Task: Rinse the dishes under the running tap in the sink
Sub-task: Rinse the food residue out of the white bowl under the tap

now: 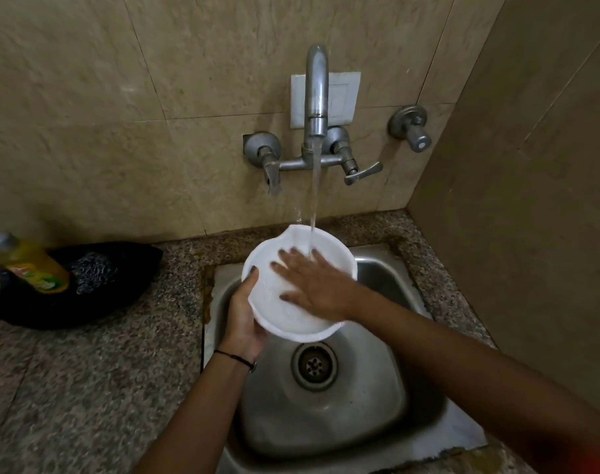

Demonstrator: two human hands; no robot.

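A white plate (268, 254) is held tilted over the steel sink (377, 388), under the stream from the wall tap (316, 97). My left hand (244, 316) grips the plate's left lower rim, thumb on top. My right hand (312, 285) lies flat on the plate's face with fingers spread; water lands by its fingertips. The plate's right part is hidden under that hand.
The sink drain (314, 366) lies below the plate. On the granite counter (86, 371) to the left, a yellow dish-soap bottle (32, 265) and a scrubber (90, 271) rest on a black cloth (121, 295). Another valve (411, 128) is on the right wall.
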